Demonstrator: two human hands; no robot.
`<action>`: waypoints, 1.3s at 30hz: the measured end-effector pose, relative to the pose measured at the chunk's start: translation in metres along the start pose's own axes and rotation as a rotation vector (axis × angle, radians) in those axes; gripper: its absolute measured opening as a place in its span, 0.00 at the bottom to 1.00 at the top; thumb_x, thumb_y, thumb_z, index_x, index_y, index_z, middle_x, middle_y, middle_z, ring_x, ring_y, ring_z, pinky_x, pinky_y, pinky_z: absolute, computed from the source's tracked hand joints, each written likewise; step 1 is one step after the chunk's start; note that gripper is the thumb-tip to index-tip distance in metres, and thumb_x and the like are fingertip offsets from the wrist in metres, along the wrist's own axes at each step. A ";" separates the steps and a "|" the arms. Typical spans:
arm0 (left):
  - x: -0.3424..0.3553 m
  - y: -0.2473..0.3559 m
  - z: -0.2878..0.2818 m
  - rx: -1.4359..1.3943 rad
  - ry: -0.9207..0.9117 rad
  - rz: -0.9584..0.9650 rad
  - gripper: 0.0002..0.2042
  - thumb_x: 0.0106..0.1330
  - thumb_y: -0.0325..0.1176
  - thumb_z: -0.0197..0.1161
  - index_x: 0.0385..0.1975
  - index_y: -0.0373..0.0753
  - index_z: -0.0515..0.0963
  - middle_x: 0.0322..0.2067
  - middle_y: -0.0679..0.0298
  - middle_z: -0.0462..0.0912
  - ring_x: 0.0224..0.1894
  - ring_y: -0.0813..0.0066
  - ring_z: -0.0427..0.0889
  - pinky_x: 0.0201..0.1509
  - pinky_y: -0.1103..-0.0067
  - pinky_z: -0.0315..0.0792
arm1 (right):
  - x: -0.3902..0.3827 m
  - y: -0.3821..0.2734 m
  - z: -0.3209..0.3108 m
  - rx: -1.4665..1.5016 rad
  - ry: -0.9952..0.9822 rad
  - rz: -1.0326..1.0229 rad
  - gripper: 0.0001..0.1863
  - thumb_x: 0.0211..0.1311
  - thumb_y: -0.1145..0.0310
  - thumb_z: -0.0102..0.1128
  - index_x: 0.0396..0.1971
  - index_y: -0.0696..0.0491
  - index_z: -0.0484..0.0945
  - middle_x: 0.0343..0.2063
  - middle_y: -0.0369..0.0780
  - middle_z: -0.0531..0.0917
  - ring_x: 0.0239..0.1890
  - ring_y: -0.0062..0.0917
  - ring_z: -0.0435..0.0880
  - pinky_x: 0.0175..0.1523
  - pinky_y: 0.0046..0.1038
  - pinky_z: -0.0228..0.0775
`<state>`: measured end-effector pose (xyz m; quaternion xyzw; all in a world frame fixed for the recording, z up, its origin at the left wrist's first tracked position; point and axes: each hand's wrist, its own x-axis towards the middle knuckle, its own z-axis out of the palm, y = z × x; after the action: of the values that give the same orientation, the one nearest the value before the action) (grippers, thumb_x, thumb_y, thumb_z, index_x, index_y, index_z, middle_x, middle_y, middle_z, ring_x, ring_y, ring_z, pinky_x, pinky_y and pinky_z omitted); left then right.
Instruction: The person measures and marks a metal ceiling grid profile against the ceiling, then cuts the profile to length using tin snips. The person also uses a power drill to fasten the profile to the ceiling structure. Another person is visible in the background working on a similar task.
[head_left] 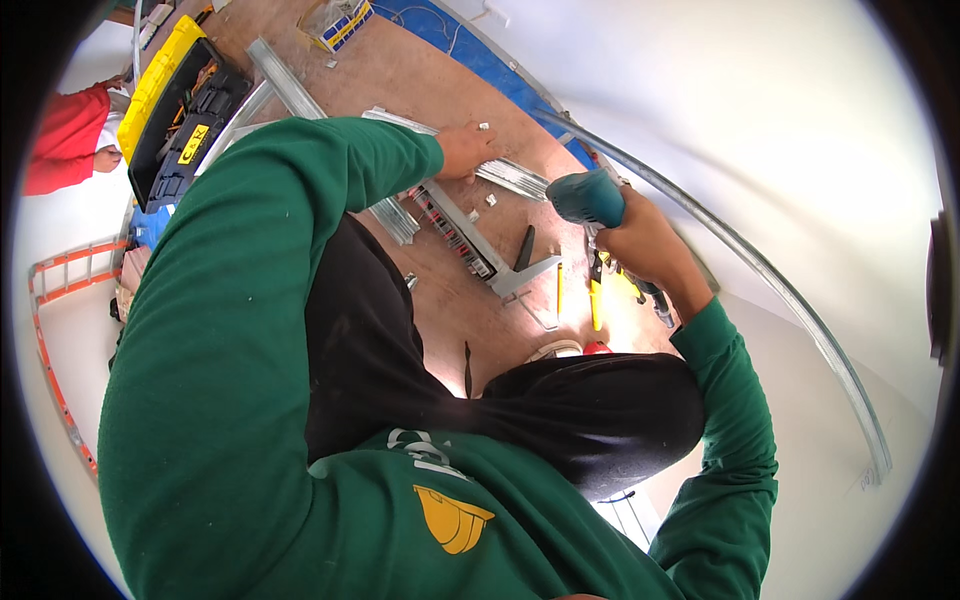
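Observation:
My left hand [466, 150] rests on a galvanized metal channel [511, 176], fingers curved over it. My right hand [636, 240] grips a teal power drill [585, 197] at the channel's right end, where the tip is hard to make out. Below lies a grey metal piece with a printed strip [450, 232], its flared end toward the right. Near it are a slim black tool [525, 247], a yellow pencil-like stick [560, 290] and yellow-handled tools [597, 298]. Small metal offcuts [490, 200] lie on the brown board floor [450, 80].
A black-and-yellow toolbox [160, 110] and more channels [285, 78] are at upper left. A person in red [65, 135] works beside the toolbox. An orange ladder [50, 350] is at left. A long metal strip [760, 255] crosses the right. A carton [337, 22] sits at top.

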<state>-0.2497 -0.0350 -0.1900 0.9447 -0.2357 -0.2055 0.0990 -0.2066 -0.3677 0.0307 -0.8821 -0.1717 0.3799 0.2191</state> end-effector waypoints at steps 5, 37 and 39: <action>0.002 -0.005 0.005 0.006 0.022 0.048 0.44 0.57 0.36 0.83 0.77 0.49 0.73 0.66 0.53 0.77 0.68 0.43 0.77 0.70 0.57 0.79 | 0.005 0.000 0.012 -0.137 0.002 -0.088 0.25 0.57 0.70 0.64 0.56 0.64 0.78 0.44 0.63 0.88 0.51 0.58 0.90 0.58 0.50 0.80; -0.021 -0.047 0.033 -1.764 0.520 -0.733 0.21 0.81 0.43 0.70 0.60 0.31 0.80 0.56 0.55 0.86 0.59 0.64 0.86 0.63 0.67 0.88 | -0.084 0.020 -0.016 0.477 0.195 0.005 0.32 0.61 0.75 0.69 0.66 0.63 0.73 0.33 0.39 0.84 0.34 0.22 0.85 0.35 0.28 0.77; -0.037 -0.049 0.031 -1.537 0.293 -1.009 0.26 0.79 0.54 0.71 0.56 0.31 0.83 0.53 0.53 0.87 0.58 0.64 0.87 0.60 0.68 0.88 | -0.084 0.019 -0.012 0.473 0.171 0.014 0.41 0.56 0.73 0.69 0.73 0.64 0.72 0.35 0.41 0.84 0.31 0.24 0.84 0.36 0.31 0.78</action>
<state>-0.2736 0.0228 -0.2185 0.6270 0.4186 -0.2025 0.6250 -0.2499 -0.4259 0.0779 -0.8365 -0.0526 0.3348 0.4306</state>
